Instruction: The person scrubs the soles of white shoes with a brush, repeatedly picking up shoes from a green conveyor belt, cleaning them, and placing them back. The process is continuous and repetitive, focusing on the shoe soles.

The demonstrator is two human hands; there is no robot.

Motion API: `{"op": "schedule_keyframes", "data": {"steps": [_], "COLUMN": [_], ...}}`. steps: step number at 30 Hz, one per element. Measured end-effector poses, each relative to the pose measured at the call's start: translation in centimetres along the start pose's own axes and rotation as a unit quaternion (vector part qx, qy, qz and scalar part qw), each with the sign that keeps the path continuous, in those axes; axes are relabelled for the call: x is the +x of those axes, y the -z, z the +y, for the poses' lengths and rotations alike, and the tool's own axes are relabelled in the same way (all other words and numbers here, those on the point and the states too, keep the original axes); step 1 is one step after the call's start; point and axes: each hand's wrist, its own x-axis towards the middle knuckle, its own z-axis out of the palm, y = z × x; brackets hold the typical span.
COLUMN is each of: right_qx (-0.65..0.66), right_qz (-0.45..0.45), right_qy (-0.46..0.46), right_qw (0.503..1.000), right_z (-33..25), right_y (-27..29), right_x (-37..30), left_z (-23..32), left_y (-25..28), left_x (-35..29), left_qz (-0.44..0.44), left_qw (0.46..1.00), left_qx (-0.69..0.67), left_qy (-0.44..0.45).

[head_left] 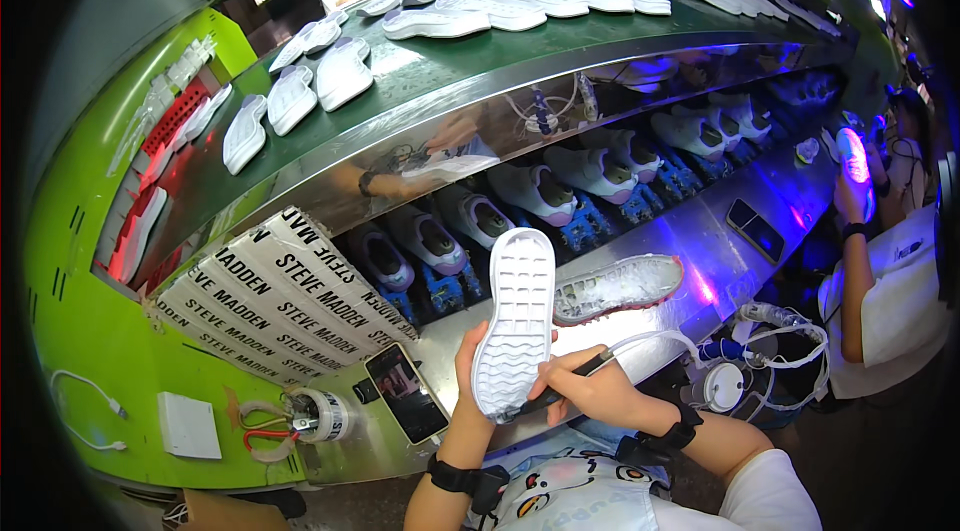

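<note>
A metal counter [725, 276] runs beneath a raised green belt [420, 81] carrying rows of white soles [540, 6]. The left hand [468, 363] is closed around the left edge of a white sole [517, 311], held upright above the counter's near edge. Its visible face is glossy, with rectangular recesses above and wavy ridges below. The right hand [590, 391], at the sole's lower right, pinches a black pen-like tool [601, 361], its tip at the sole's lower end (whether it touches cannot be told). Outward, a grey sole with a reddish rim [620, 289] lies on the counter behind the right hand, beside a row of white shoes [540, 193] along the far edge. A phone with a lit screen [407, 393] rests at the near edge, left of the left hand; behind it, a pale box [290, 301] bears repeated rows of black capital lettering.
</note>
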Motion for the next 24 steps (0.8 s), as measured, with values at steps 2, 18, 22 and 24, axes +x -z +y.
{"op": "schedule_keyframes", "data": {"steps": [2,18,22,24], "right_qx": [-0.035,-0.085,-0.169,-0.187], "right_qz": [-0.023,-0.004,-0.081,-0.099], "right_qy": [-0.018,0.065,0.043,0.027], "right_qw": [0.999,0.994,0.981,0.977], "right_z": [-0.3,-2.3,-1.9,-2.4], "right_y": [0.2,-0.5,-0.7,-0.7], "right_x": [0.4,-1.0,-0.5,-0.3], "left_z": [0.1,-0.3,0.3,0.3], "left_y": [0.7,0.0,0.3,0.3], "left_x": [-0.3,-0.5,-1.0,-1.1], "left_qz": [-0.016,0.140,-0.004,0.045], "left_qw": [0.999,0.987,0.987,0.984], "left_qx": [0.003,0.004,-0.087,-0.071], "left_qy": [0.040,0.077,0.136,0.156]}}
